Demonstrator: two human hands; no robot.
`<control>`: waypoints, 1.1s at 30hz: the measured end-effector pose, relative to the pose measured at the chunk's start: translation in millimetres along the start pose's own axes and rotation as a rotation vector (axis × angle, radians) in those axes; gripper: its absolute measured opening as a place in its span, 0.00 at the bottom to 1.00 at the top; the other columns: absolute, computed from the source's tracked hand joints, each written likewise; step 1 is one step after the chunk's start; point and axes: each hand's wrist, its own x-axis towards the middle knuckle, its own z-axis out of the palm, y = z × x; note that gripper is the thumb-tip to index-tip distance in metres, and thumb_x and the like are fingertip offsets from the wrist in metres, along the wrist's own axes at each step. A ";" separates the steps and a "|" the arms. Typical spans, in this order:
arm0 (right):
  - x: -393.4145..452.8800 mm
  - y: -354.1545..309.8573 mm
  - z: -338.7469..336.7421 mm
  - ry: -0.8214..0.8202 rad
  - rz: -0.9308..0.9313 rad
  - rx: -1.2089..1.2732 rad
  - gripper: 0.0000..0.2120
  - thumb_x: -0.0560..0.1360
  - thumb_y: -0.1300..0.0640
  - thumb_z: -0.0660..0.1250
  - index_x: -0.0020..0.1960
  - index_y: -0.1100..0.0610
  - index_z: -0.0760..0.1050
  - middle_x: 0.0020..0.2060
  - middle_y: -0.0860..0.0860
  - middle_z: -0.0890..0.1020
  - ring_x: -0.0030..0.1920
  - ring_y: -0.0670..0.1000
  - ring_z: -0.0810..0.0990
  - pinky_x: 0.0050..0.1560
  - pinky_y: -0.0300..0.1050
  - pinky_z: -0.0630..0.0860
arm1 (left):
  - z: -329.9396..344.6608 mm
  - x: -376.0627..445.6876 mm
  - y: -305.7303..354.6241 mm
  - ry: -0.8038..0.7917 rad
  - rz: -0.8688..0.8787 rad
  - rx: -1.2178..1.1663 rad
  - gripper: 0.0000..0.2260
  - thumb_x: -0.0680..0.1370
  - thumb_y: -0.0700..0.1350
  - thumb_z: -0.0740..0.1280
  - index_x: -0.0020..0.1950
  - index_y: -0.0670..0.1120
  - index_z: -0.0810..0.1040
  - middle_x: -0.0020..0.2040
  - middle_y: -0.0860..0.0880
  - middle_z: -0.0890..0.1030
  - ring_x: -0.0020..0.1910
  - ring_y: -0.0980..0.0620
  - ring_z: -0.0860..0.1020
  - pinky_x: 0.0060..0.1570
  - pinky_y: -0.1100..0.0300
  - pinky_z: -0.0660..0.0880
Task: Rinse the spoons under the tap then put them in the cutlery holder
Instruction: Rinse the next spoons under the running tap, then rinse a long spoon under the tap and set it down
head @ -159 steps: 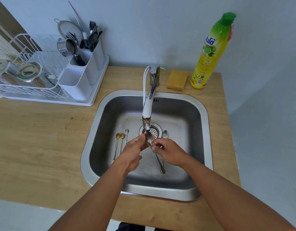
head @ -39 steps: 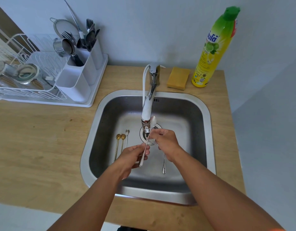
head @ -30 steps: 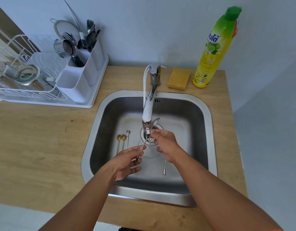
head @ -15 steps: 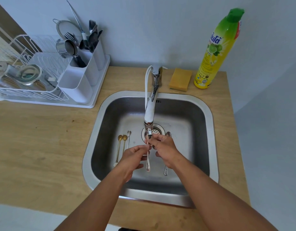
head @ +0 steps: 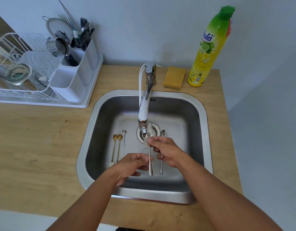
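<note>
A pale wooden worktop (head: 35, 147) with visible grain carries a square stainless-steel sink (head: 203, 117) with rounded corners and a brushed, matt basin. At far left stands a white wire dish rack (head: 27, 90); at its right end is the white plastic cutlery holder (head: 72, 87), made of smooth, straight-walled compartments, the farther ones already holding forks and dark utensils. At far right stands a tall glossy yellow-green detergent bottle (head: 208, 47), with a soft, porous yellow sponge (head: 173, 77) to its left. The chrome tap (head: 144, 107) arches toward the near side over the perforated drain strainer (head: 153, 130). The held spoon (head: 149, 154), slim and polished, lies with its bowl at the spout and its handle pointing near. The right hand (head: 167, 150) pinches the upper handle just below the bowl between thumb and fingertips; the left hand (head: 134, 165) pinches the lower handle, remaining fingers loosely curled. On the basin floor rest two gold long-handled spoons (head: 116, 149) and a thin silver spoon (head: 123, 142) at left, and one more steel spoon (head: 162, 152), partly hidden by the right hand, at right. Judged step: rinsing the held spoon. To do it well, keep the bowl directly in the stream, roll the handle between the fingertips so both faces wet, then shake off drips before carrying it left to the holder; wet polished steel is likely slippery, so the grip should stay firm.
</note>
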 end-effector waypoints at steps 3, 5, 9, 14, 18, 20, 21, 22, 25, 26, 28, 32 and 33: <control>3.4 1.2 -13.4 0.218 -0.051 -0.120 0.03 0.79 0.55 0.74 0.50 0.53 0.85 0.39 0.44 0.84 0.34 0.43 0.73 0.29 0.37 0.68 | -9.4 8.2 4.1 0.127 0.008 0.131 0.05 0.81 0.51 0.72 0.54 0.55 0.87 0.51 0.56 0.88 0.53 0.54 0.84 0.49 0.57 0.77; 6.7 5.9 -22.8 0.353 -0.101 -0.164 0.03 0.78 0.56 0.74 0.45 0.53 0.85 0.34 0.41 0.84 0.32 0.39 0.77 0.32 0.34 0.71 | -18.4 17.3 4.3 0.276 0.025 0.174 0.02 0.80 0.50 0.74 0.50 0.53 0.86 0.49 0.55 0.87 0.48 0.52 0.84 0.43 0.58 0.77; 13.1 19.6 -37.5 0.541 -0.111 -0.255 0.08 0.77 0.59 0.73 0.40 0.53 0.84 0.38 0.47 0.85 0.39 0.46 0.80 0.37 0.36 0.73 | -40.4 35.5 1.0 0.578 0.079 0.321 0.02 0.79 0.47 0.74 0.49 0.52 0.86 0.49 0.49 0.86 0.48 0.50 0.82 0.50 0.56 0.78; 22.0 32.8 -44.9 0.666 -0.068 -0.321 0.09 0.78 0.60 0.71 0.39 0.54 0.83 0.36 0.50 0.84 0.36 0.50 0.81 0.35 0.37 0.73 | -47.2 47.9 -0.1 0.801 -0.010 0.703 0.07 0.78 0.53 0.70 0.49 0.55 0.88 0.44 0.50 0.82 0.39 0.50 0.78 0.37 0.59 0.72; 25.4 39.8 -43.8 0.735 -0.018 -0.405 0.13 0.76 0.60 0.71 0.34 0.52 0.79 0.39 0.55 0.86 0.40 0.55 0.83 0.42 0.43 0.79 | -43.5 58.7 -0.3 0.840 -0.036 0.783 0.08 0.79 0.53 0.70 0.51 0.54 0.87 0.43 0.49 0.79 0.40 0.48 0.76 0.40 0.56 0.72; 25.1 41.1 -42.2 0.741 0.003 -0.447 0.12 0.76 0.58 0.71 0.34 0.52 0.80 0.41 0.55 0.87 0.41 0.57 0.85 0.44 0.45 0.82 | -43.9 62.3 -4.2 0.846 -0.039 0.780 0.08 0.79 0.53 0.70 0.51 0.53 0.88 0.45 0.48 0.81 0.41 0.46 0.78 0.42 0.56 0.73; 24.7 40.7 -41.2 0.739 0.012 -0.466 0.10 0.76 0.57 0.70 0.36 0.53 0.82 0.41 0.55 0.87 0.42 0.57 0.85 0.45 0.46 0.83 | -44.3 63.8 -7.0 0.845 -0.042 0.761 0.08 0.79 0.53 0.70 0.51 0.53 0.88 0.47 0.46 0.82 0.43 0.45 0.79 0.43 0.55 0.74; 24.2 40.0 -40.4 0.739 0.019 -0.484 0.09 0.76 0.56 0.70 0.38 0.53 0.83 0.42 0.55 0.87 0.42 0.58 0.86 0.46 0.47 0.84 | -44.6 65.6 -9.9 0.844 -0.045 0.726 0.08 0.78 0.53 0.71 0.51 0.53 0.88 0.50 0.45 0.84 0.45 0.44 0.81 0.44 0.55 0.75; 21.8 35.3 -38.5 0.728 0.031 -0.549 0.10 0.77 0.54 0.66 0.41 0.53 0.84 0.44 0.54 0.87 0.43 0.58 0.86 0.45 0.47 0.83 | -44.9 69.7 -17.8 0.862 -0.053 0.603 0.06 0.78 0.53 0.73 0.49 0.52 0.88 0.50 0.46 0.85 0.43 0.45 0.79 0.45 0.54 0.76; 21.4 33.3 -38.2 0.725 0.039 -0.577 0.10 0.77 0.54 0.65 0.43 0.54 0.84 0.45 0.54 0.87 0.44 0.59 0.85 0.45 0.45 0.82 | -45.0 70.8 -19.6 0.867 -0.053 0.577 0.06 0.78 0.52 0.73 0.48 0.52 0.88 0.49 0.46 0.85 0.42 0.46 0.78 0.44 0.54 0.76; 21.5 29.6 -38.2 0.723 0.060 -0.625 0.11 0.78 0.53 0.65 0.49 0.54 0.85 0.48 0.54 0.87 0.46 0.59 0.85 0.45 0.44 0.80 | -45.4 72.1 -21.6 0.875 -0.055 0.527 0.05 0.77 0.52 0.74 0.46 0.52 0.86 0.48 0.46 0.84 0.42 0.45 0.78 0.44 0.54 0.75; 23.3 25.5 -39.5 0.716 0.081 -0.702 0.12 0.79 0.51 0.65 0.54 0.55 0.84 0.52 0.55 0.86 0.50 0.61 0.85 0.51 0.47 0.82 | -48.0 73.4 -22.0 0.901 -0.056 0.463 0.08 0.75 0.52 0.75 0.47 0.52 0.79 0.48 0.48 0.79 0.44 0.44 0.77 0.46 0.53 0.75; 23.3 25.1 -39.8 0.716 0.080 -0.718 0.12 0.80 0.51 0.65 0.55 0.55 0.84 0.53 0.55 0.86 0.52 0.61 0.85 0.52 0.48 0.81 | -48.8 73.5 -22.0 0.905 -0.052 0.467 0.09 0.75 0.52 0.76 0.48 0.52 0.79 0.48 0.48 0.79 0.44 0.43 0.77 0.46 0.53 0.75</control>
